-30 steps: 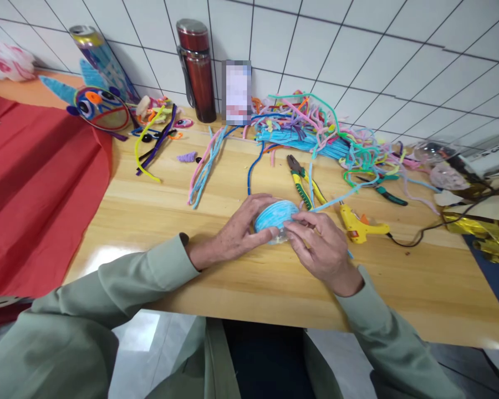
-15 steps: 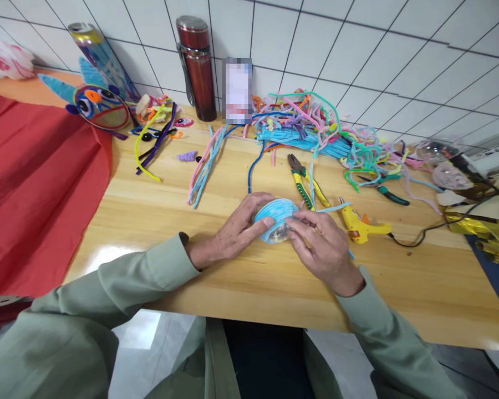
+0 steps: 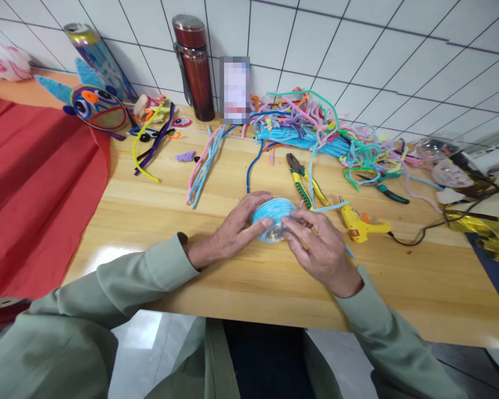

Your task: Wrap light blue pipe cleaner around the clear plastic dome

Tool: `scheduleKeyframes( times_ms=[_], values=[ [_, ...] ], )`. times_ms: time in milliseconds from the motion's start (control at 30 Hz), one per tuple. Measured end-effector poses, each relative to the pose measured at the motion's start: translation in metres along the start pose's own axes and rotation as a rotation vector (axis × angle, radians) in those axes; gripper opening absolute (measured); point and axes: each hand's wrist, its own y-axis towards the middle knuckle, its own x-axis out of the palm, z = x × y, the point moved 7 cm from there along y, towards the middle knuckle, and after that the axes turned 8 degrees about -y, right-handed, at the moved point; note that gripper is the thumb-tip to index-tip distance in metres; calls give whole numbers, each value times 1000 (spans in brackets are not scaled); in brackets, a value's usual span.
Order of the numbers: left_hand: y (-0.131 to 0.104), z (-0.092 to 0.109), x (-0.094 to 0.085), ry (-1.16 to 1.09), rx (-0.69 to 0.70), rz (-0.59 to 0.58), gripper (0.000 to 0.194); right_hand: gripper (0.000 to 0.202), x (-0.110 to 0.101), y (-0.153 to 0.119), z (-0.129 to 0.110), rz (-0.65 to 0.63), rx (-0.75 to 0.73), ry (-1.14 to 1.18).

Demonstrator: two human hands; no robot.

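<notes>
A clear ball partly wrapped in light blue pipe cleaner [image 3: 275, 209] is held over the table's middle. My left hand [image 3: 242, 226] curls round its left side, thumb on the front. On the right side, the bent fingers of my right hand [image 3: 319, 241] pinch at the ball's edge, where a light blue strand seems to run out beneath them. The lower part of the ball shows bare, clear plastic. Yellow-and-green pliers [image 3: 305, 180] lie just behind my right hand, and a yellow glue gun [image 3: 362, 223] rests to its right.
A heap of coloured pipe cleaners [image 3: 316, 130] lies along the wall. Behind stand a red thermos [image 3: 196, 69] and a phone [image 3: 235, 91]. A fish-like craft piece [image 3: 100, 107] and red cloth [image 3: 41, 188] are at the left. The glue gun's black cord [image 3: 428, 227] runs right.
Both hands keep their hold on the wrapped ball, which has hardly moved. The whole view has shifted slightly.
</notes>
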Motion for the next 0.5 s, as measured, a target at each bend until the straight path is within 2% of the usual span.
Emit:
scheduleKeyframes(
  times_ms=[367, 500],
  values=[
    [-1, -2, 5, 97, 150, -125, 75, 31, -3, 1, 4, 32, 29, -24],
    [-1, -2, 7, 96, 178, -134, 83, 33, -4, 1, 8, 35, 59, -33]
  ],
)
